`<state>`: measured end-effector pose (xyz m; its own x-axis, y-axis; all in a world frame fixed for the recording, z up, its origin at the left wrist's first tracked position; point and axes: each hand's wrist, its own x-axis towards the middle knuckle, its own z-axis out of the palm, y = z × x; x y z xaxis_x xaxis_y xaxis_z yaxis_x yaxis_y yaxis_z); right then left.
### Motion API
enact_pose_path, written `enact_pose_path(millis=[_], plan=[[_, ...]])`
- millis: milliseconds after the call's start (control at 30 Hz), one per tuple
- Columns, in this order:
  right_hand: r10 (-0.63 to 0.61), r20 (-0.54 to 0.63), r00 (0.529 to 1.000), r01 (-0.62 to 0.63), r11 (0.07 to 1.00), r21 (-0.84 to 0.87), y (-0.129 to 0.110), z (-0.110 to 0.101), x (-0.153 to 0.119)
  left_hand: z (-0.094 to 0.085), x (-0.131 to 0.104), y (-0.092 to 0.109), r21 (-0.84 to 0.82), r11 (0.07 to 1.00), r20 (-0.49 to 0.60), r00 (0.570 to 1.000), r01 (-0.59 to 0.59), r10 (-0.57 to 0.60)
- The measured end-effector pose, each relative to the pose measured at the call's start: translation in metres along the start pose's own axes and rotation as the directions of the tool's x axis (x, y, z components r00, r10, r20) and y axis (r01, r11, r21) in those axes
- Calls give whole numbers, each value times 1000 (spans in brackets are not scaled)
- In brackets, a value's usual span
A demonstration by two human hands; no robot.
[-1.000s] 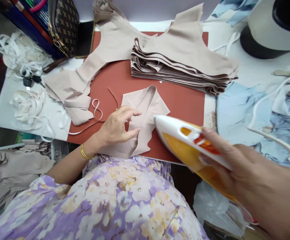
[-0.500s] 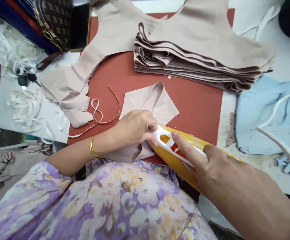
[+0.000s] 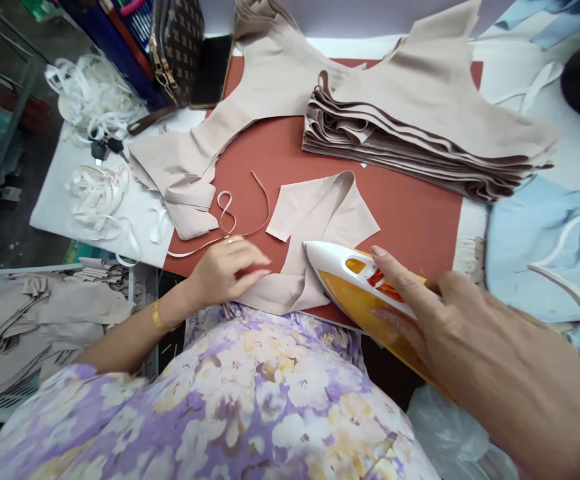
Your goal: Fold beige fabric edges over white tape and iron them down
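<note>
My right hand (image 3: pixel 435 313) is wrapped round the handle of a yellow and white clothes iron (image 3: pixel 355 287). The iron's tip points up and left, resting on a folded beige fabric piece (image 3: pixel 315 220) on the red-brown mat (image 3: pixel 405 200). My left hand (image 3: pixel 230 270), with a gold bracelet at the wrist, hovers at the left of the fabric's lower fold. Its fingers are stretched out, thumb apart, and nothing shows in them. A thin beige strip (image 3: pixel 227 207) lies curled on the mat just above this hand.
A stack of beige cut pieces (image 3: pixel 420 127) lies at the back right, and more beige pieces (image 3: pixel 190 153) at the left. White tape coils (image 3: pixel 95 197) and a brown patterned pouch (image 3: pixel 177 47) sit farther left. Light blue fabric (image 3: pixel 545 247) covers the right side. A white crate (image 3: pixel 135 283) stands below left.
My left hand has left the iron's tip and moved left and slightly down, its fingers opening. The iron stays in my right hand near the fabric. The whole view has shifted left.
</note>
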<state>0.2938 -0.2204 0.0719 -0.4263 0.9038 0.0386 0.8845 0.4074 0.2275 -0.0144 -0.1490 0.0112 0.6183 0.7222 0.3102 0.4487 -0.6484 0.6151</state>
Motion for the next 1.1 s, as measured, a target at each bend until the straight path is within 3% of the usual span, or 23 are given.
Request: enact_pose_path(millis=[100,200,267,333,467,567,633,700,767,833,900,1033,1100], plan=[[-25,-165,986,37,997,73,-26,-7,12,-16,-54,-2,187,979,52,996,-81,72],[-189,-257,948,273,897,348,-63,-3,33,-16,-80,-4,331,942,79,996,-53,29],[-264,-235,935,352,762,544,-87,5,49,-12,-79,-3,323,946,37,999,-24,13],[-271,-197,942,333,695,637,-104,13,63,-8,-68,1,250,968,-10,1000,-17,20],[-187,-161,969,246,749,614,-112,21,72,-7,-39,12,92,996,-15,1000,7,-6],[-73,-125,989,138,741,657,-106,22,65,-10,-27,12,-22,992,-8,992,127,-127],[32,-89,995,44,675,737,-101,23,59,-11,-25,7,-128,961,-12,969,245,-249],[126,-31,991,-47,572,819,-98,22,54,-11,-25,1,-290,876,-11,914,385,-405],[172,57,983,-128,441,888,-97,21,54,-7,-24,-4,-487,731,-7,835,478,-551],[167,156,973,-202,307,930,-98,19,56,1,-20,-5,-657,584,-12,767,477,-641],[134,235,963,-259,213,942,-100,19,59,10,-14,-4,-777,474,-28,730,413,-683],[25,262,965,-263,176,949,-103,22,63,21,4,0,-887,305,7,672,346,-741],[7,218,976,-215,204,955,-103,25,63,20,13,0,-877,291,44,667,383,-744]])
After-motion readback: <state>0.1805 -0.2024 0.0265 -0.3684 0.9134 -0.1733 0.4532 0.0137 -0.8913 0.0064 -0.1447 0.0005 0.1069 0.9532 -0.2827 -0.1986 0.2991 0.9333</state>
